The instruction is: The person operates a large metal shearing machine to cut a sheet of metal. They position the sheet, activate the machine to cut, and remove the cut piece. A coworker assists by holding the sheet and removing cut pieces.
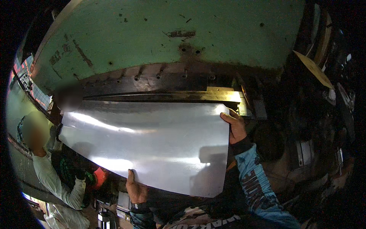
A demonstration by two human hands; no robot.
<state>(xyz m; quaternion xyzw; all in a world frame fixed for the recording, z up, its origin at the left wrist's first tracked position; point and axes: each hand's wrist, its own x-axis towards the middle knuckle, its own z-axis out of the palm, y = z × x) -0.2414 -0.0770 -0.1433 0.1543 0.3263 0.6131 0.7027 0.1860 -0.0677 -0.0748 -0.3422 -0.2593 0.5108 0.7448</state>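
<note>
A large shiny metal sheet [152, 141] spans the middle of the view, its far edge close to the dark bar of a green machine. My left hand [136, 189] grips the near edge, thumb on top and the other fingers hidden beneath. At the sheet's far right corner my right hand [234, 124] holds on, thumb over the surface and fingers behind the edge. Bright streaks of light and dark reflections lie across the metal. Whether the far edge rests on the machine's bed, I cannot tell.
The green machine body [145, 34] fills the far side, with a bolted dark bar [148, 84] along its lower edge. A lit metal block [225, 95] sits by my right hand. At the left, a co-worker [57, 179] in a light long-sleeved top stands near the sheet.
</note>
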